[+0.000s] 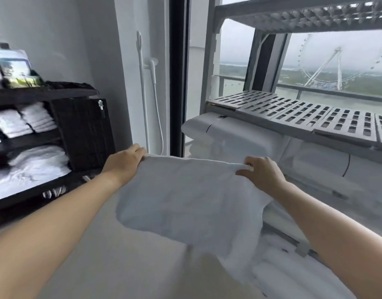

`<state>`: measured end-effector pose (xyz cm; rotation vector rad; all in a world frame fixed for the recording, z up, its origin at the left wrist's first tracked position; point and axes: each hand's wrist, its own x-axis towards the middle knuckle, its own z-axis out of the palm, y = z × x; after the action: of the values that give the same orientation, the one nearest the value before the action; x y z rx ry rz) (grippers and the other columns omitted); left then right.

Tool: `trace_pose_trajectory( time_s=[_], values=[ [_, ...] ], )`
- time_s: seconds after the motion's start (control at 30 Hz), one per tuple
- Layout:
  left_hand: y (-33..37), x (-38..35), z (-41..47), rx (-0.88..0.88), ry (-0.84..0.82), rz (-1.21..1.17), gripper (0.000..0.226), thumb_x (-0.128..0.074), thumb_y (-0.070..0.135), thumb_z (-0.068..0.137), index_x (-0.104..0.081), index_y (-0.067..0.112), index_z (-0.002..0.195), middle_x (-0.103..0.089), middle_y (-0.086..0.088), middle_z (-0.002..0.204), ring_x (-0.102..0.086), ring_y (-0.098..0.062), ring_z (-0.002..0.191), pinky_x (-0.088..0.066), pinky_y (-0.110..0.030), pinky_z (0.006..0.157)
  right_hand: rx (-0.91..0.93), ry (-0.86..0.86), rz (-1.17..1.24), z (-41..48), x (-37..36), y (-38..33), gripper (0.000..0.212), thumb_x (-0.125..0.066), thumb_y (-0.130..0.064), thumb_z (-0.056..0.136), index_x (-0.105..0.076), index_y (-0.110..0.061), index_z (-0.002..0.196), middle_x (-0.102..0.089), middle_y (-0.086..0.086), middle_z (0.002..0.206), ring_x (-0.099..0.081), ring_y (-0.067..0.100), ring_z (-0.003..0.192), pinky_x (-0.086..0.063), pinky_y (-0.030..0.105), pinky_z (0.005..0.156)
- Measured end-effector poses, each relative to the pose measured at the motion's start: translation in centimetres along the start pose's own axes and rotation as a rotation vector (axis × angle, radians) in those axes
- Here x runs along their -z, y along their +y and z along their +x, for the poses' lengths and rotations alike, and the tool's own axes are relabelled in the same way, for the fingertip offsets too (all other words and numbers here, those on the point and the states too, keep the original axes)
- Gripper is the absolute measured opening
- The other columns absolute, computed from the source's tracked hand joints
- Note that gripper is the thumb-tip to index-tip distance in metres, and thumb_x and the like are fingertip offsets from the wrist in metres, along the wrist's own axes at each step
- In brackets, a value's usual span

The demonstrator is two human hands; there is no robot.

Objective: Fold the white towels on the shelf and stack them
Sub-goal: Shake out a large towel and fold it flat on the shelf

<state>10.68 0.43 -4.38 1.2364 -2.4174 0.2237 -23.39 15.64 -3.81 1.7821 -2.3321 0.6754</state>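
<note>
A white towel (185, 199) hangs spread in the air in front of me. My left hand (124, 161) pinches its top left corner and my right hand (262, 172) pinches its top right corner, so the top edge is stretched between them. The towel's lower part droops toward more white towels (278, 272) lying low at the bottom right. Behind the towel, white folded linen (239, 137) lies on the lower level of a grey slatted shelf (304, 117).
A dark cart (82, 126) at the left holds stacks of folded white towels (24, 121) on its shelves. A white shower hose (153, 104) hangs on the wall. A dark window frame (178, 72) stands between the wall and the grey shelf, with a balcony beyond.
</note>
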Motion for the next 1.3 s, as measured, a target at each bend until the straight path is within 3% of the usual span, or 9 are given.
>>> trace_pose_trajectory(
  time_s=[0.1, 0.23, 0.53, 0.77, 0.93, 1.0, 1.1, 1.2, 1.3],
  values=[
    [-2.2, 0.1, -1.9, -0.023, -0.016, -0.012, 0.014, -0.041, 0.013, 0.094, -0.053, 0.018, 0.099, -0.052, 0.000, 0.102, -0.058, -0.033, 0.077, -0.044, -0.037, 0.060, -0.024, 0.098, 0.032, 0.1, -1.1, -1.9, 0.030, -0.070, -0.043, 0.076, -0.056, -0.017, 0.073, -0.052, 0.003, 0.061, -0.051, 0.029, 0.061, -0.030, 0.030, 0.052],
    [-3.9, -0.2, -2.5, -0.054, -0.174, 0.087, 0.022, -0.040, -0.001, 0.089, -0.050, 0.015, 0.101, -0.049, -0.004, 0.102, -0.058, -0.032, 0.080, -0.045, -0.039, 0.061, -0.054, 0.007, -0.105, -0.6, -3.2, -3.7, 0.023, -0.065, -0.035, 0.083, -0.056, -0.015, 0.089, -0.052, 0.006, 0.071, -0.057, 0.033, 0.071, -0.034, 0.032, 0.056],
    [-2.7, -0.4, 2.7, -0.059, 0.050, -0.137, 0.011, -0.040, 0.003, 0.091, -0.048, 0.010, 0.088, -0.051, -0.004, 0.096, -0.049, -0.026, 0.065, -0.036, -0.033, 0.056, -0.249, 0.205, 0.010, 0.2, -0.8, -4.2, 0.022, -0.062, -0.034, 0.085, -0.059, -0.013, 0.092, -0.062, 0.016, 0.077, -0.049, 0.031, 0.065, -0.039, 0.034, 0.058],
    [7.1, -0.8, 9.3, -0.205, 0.151, -0.405, 0.010, -0.046, 0.016, 0.092, -0.054, 0.012, 0.096, -0.054, -0.005, 0.106, -0.057, -0.033, 0.081, -0.039, -0.034, 0.065, -0.343, 0.376, 0.213, 1.6, 2.9, -3.1, 0.018, -0.059, -0.035, 0.087, -0.058, -0.017, 0.086, -0.056, -0.001, 0.067, -0.051, 0.022, 0.060, -0.035, 0.026, 0.053],
    [15.3, 0.2, 16.0, -0.283, 0.314, -0.532, 0.013, -0.046, 0.012, 0.091, -0.054, 0.011, 0.102, -0.055, -0.008, 0.110, -0.057, -0.030, 0.090, -0.046, -0.038, 0.072, -0.400, 0.554, 0.330, 5.0, 7.2, 0.1, 0.010, -0.058, -0.029, 0.083, -0.058, -0.019, 0.081, -0.060, 0.003, 0.071, -0.056, 0.026, 0.068, -0.046, 0.032, 0.058],
    [18.7, 0.9, 19.4, -0.287, 0.375, -0.566, 0.015, -0.046, 0.013, 0.091, -0.053, 0.010, 0.104, -0.055, -0.008, 0.112, -0.057, -0.030, 0.091, -0.049, -0.043, 0.076, -0.397, 0.609, 0.316, 7.0, 9.4, 2.4, 0.008, -0.059, -0.030, 0.083, -0.058, -0.023, 0.082, -0.059, 0.001, 0.070, -0.055, 0.023, 0.066, -0.040, 0.028, 0.053],
    [24.3, 2.0, 24.8, -0.250, 0.463, -0.637, 0.014, -0.044, 0.014, 0.091, -0.053, 0.010, 0.101, -0.055, -0.010, 0.109, -0.057, -0.031, 0.085, -0.042, -0.035, 0.072, -0.424, 0.678, 0.320, 10.5, 12.7, 6.5, 0.009, -0.060, -0.032, 0.084, -0.059, -0.023, 0.086, -0.058, 0.000, 0.078, -0.050, 0.019, 0.072, -0.032, 0.025, 0.062],
    [29.8, 2.1, 29.9, -0.202, 0.467, -0.702, 0.016, -0.042, 0.013, 0.091, -0.055, 0.016, 0.099, -0.053, -0.009, 0.100, -0.055, -0.029, 0.081, -0.037, -0.030, 0.070, -0.494, 0.620, 0.380, 14.5, 15.4, 10.9, 0.016, -0.058, -0.021, 0.084, -0.066, -0.026, 0.097, -0.066, 0.004, 0.099, -0.055, 0.019, 0.078, -0.036, 0.019, 0.063],
    [34.1, 0.7, 34.0, -0.149, 0.387, -0.779, 0.029, -0.037, 0.006, 0.086, -0.062, 0.019, 0.092, -0.050, -0.009, 0.098, -0.047, -0.019, 0.079, -0.033, -0.025, 0.070, -0.548, 0.453, 0.545, 17.9, 16.8, 15.1, 0.030, -0.053, -0.004, 0.083, -0.070, -0.022, 0.099, -0.070, 0.009, 0.100, -0.057, 0.013, 0.061, -0.040, 0.013, 0.040]
  ],
)
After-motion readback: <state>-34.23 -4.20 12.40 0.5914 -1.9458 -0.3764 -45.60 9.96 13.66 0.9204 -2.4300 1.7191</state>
